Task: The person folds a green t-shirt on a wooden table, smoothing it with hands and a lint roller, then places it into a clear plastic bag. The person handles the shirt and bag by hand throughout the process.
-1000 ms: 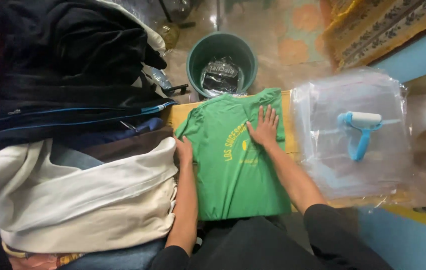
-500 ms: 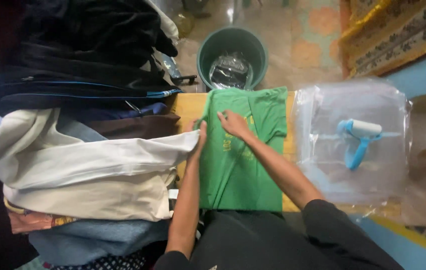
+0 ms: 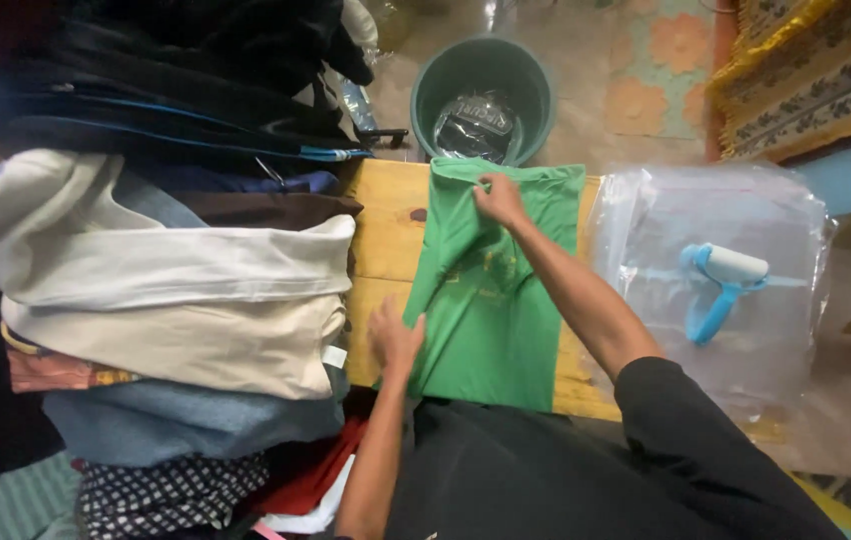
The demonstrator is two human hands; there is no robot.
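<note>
Green t-shirt (image 3: 491, 300) lies on a wooden table (image 3: 386, 235), directly in front of the person, part folded: its left side is turned over toward the middle, so the left edge runs diagonally from the collar end down to the near corner. Right hand (image 3: 501, 198) is at the far end of the shirt near the collar, fingers pinched shut on a fold of the green cloth. Left hand (image 3: 396, 338) is at the near left edge of the shirt, fingers curled on the folded edge; looks like a light grip or press, can't tell which for sure. Left of the shirt, touching the table edge, a tall pile of folded clothes (image 3: 171, 270): dark items on top, cream ones in the middle, blue denim and a patterned piece at the bottom. Beyond the table, on the floor, a green bucket (image 3: 486, 90) with crumpled clear plastic inside. Right of the shirt, just beside it, a stack of clear plastic bags (image 3: 716, 210) with a blue-handled lint roller (image 3: 721, 285) lying on top. Person wears a dark sleeve on the right arm, left forearm bare
</note>
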